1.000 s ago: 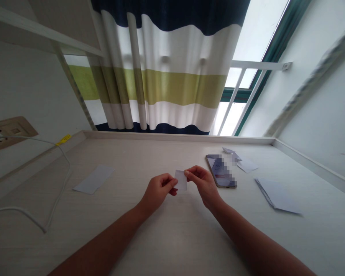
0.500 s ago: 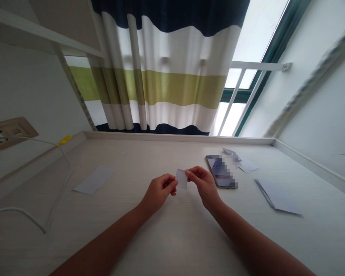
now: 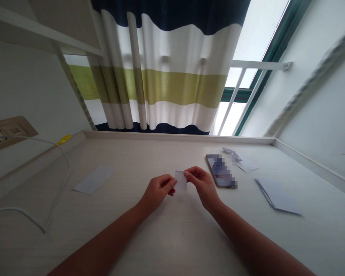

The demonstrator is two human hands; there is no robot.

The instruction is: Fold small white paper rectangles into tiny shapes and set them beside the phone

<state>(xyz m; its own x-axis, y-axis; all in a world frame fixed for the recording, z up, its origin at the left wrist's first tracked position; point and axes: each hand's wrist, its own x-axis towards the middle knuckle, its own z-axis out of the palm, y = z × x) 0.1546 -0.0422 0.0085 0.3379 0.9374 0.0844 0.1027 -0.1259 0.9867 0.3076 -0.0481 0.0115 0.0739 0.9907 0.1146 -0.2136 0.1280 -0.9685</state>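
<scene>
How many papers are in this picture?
5: small piece held by left hand and right hand; sheet at left; stack at right; scrap beside phone; folded bit behind it. Stack may hide more.

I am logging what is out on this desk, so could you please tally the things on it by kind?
Phone: 1
White cable: 1
Paper stack: 1
Single paper pieces: 4 (held piece between left hand and right hand, left strip, white piece and greyish piece beyond the phone)
Total: 7

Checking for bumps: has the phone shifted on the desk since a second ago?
No. The phone lies where it did, with the same gap to the paper stack beside it.
</scene>
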